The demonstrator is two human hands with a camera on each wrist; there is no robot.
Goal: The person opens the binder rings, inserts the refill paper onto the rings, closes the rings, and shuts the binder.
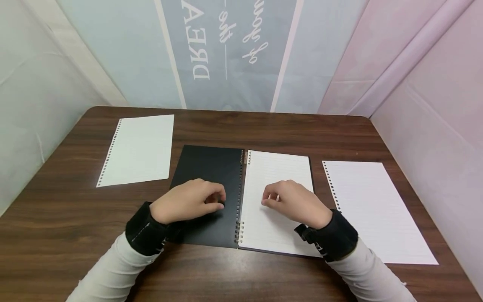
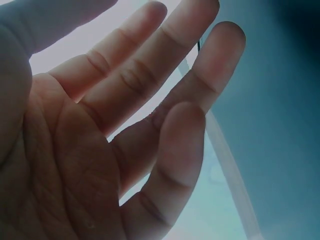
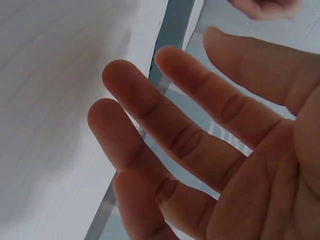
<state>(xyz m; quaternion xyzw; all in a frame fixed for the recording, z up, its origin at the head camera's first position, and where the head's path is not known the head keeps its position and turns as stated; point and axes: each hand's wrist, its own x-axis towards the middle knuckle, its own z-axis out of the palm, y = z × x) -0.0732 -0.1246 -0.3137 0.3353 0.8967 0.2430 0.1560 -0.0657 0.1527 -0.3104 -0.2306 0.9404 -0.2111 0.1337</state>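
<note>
A ring binder lies open on the table, its black cover (image 1: 211, 165) on the left and lined white pages (image 1: 281, 174) on the right. My left hand (image 1: 190, 200) hovers above the black cover with its fingers loosely bent. In the left wrist view the left palm (image 2: 75, 165) holds nothing. Over the lined pages is my right hand (image 1: 296, 202), its fingers relaxed and curving down. The right wrist view shows the right fingers (image 3: 185, 140) apart with nothing between them. Some binder rings (image 1: 240, 228) show along the spine.
A loose punched sheet (image 1: 141, 149) lies at the back left of the wooden table (image 1: 211, 272). Another loose punched sheet (image 1: 373, 201) lies right of the binder, partly behind the right wrist. A printed cloth (image 1: 234, 50) hangs behind the table.
</note>
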